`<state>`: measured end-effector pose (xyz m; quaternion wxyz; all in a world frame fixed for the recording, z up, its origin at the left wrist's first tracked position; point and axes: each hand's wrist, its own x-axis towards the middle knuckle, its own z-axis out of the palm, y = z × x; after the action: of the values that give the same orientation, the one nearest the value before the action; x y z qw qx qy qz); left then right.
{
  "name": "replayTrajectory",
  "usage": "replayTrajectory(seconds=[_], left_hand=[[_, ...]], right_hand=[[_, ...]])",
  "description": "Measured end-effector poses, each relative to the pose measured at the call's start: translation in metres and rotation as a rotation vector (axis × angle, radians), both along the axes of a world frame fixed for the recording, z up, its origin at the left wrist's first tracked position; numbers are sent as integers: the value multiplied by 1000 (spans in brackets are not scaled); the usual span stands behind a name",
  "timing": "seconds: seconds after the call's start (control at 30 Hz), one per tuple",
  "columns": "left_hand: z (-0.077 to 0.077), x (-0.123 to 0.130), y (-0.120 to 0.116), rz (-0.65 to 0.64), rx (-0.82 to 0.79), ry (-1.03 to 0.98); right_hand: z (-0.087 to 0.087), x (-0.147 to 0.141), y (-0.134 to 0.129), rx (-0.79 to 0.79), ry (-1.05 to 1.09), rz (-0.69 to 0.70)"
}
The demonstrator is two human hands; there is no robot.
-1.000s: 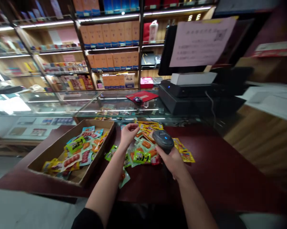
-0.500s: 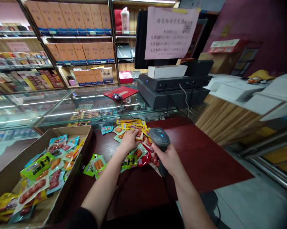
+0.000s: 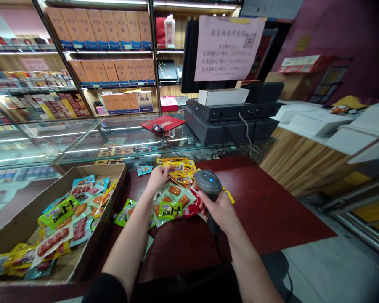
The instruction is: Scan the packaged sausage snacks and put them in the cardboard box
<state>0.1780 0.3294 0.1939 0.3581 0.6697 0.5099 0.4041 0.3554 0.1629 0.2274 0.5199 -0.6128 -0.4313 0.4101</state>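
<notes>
My right hand (image 3: 219, 210) is wrapped around the handle of a dark grey barcode scanner (image 3: 208, 183), held upright above the table with a small blue light on top. My left hand (image 3: 158, 180) has its fingers curled at the left end of a yellow sausage packet (image 3: 179, 167) in the pile and seems to pinch it; the fingertips are partly hidden. Below it lie clear packets of sausages (image 3: 175, 190), a green packet (image 3: 170, 210) and a red packet (image 3: 192, 208), the last partly behind the scanner. A small blue packet (image 3: 144, 170) lies left of the pile.
A cardboard tray (image 3: 119, 179) of mixed sausage packets stands at the left. Behind the dark red table (image 3: 265, 202) is a glass counter (image 3: 123, 130) with a mouse (image 3: 157, 128) on a red mat. A monitor (image 3: 189, 59) bearing a paper notice stands on black boxes. Stocked shelves line the back.
My left hand has moved left and slightly up across the pile, exposing the clear sausage packets. Packets in the pile have shifted. The scanner stays in my right hand; the view has tilted slightly.
</notes>
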Motion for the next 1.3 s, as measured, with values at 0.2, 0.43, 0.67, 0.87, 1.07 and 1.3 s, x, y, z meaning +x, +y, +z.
replayTrajectory(seconds=[0.2,0.43,0.67,0.87,1.07,1.3], left_hand=[[3,-51,-1,13,-254,-528],[14,-92,-8,138,-126,-544],[14,-77,-2,90,-158,-621],[7,-73,-2,104,-200,-646],[11,-75,-5,123,-166,-644],[10,-75,-5,127,-173,-623]], right_hand=[[-1,-21,1,66,-54,88],[-2,-68,2,44,-111,239],[-5,-87,8,135,-302,237],[-10,-99,9,140,-336,230],[-11,-102,9,141,-362,220],[-8,-100,7,137,-372,217]])
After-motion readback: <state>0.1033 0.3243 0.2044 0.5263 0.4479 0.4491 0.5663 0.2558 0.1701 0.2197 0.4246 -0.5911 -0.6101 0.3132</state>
